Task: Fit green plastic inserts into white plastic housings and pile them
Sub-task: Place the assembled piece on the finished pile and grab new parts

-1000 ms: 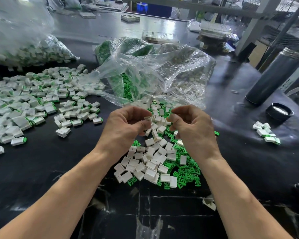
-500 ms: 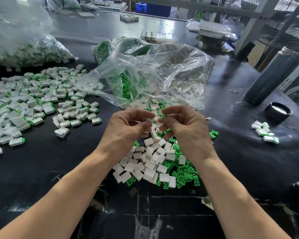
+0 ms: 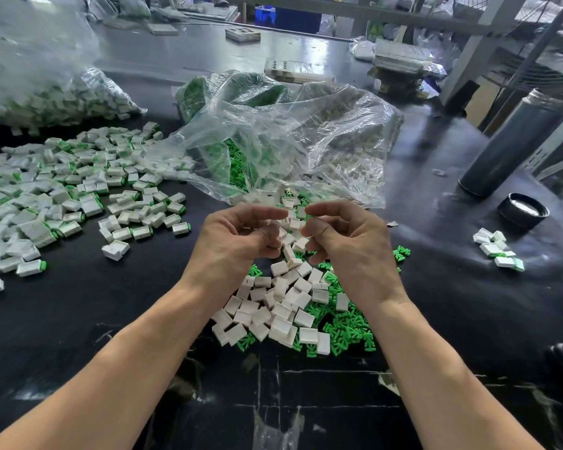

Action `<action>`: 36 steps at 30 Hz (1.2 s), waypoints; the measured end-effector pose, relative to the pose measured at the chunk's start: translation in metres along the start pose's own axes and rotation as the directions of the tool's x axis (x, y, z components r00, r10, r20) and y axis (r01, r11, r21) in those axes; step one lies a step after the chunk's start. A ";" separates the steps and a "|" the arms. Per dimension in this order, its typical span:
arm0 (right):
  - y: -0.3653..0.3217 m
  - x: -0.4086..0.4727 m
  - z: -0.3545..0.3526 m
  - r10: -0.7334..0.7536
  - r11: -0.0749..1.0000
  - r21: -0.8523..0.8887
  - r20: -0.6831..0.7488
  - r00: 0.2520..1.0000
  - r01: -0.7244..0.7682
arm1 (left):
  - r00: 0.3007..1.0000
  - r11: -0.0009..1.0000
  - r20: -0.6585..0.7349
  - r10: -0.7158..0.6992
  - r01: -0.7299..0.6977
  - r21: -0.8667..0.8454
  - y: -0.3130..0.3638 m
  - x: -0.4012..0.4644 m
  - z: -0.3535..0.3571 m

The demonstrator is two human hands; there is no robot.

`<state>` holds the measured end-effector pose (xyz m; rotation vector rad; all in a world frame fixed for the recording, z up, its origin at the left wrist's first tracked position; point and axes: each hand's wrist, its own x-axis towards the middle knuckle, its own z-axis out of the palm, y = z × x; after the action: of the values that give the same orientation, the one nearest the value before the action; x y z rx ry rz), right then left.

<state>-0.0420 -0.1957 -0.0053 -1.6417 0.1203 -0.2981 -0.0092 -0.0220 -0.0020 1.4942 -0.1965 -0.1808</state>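
Both hands hover over the loose pile of white housings [image 3: 281, 308] and green inserts [image 3: 345, 326]. Left hand [image 3: 238, 241] and right hand [image 3: 345, 237] have curled fingers nearly meeting; what each pinches I cannot tell, fingers hide it. Best approach, I judge: line the insert square with the housing mouth, push straight, then toss onto the finished pile [image 3: 62, 193] at left.

Two hands [image 3: 238, 238]; three clear bags [image 3: 290, 131]; one flask [image 3: 517, 141].
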 end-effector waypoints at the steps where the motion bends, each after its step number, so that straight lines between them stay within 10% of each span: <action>1: 0.000 0.000 0.000 0.004 1.000 -0.002 -0.004 1.000 -0.004 | 1.000 1.000 0.011 -0.015 0.015 0.000 0.000 0.000 0.000; 36: 0.002 -0.001 0.004 -0.102 0.994 -0.029 0.087 0.991 0.105 | 0.996 0.997 0.080 0.041 -0.047 0.066 -0.010 0.001 0.003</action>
<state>-0.0414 -0.1921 -0.0072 -1.6942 -0.0253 -0.3056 -0.0092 -0.0255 -0.0116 1.5498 -0.3016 -0.1996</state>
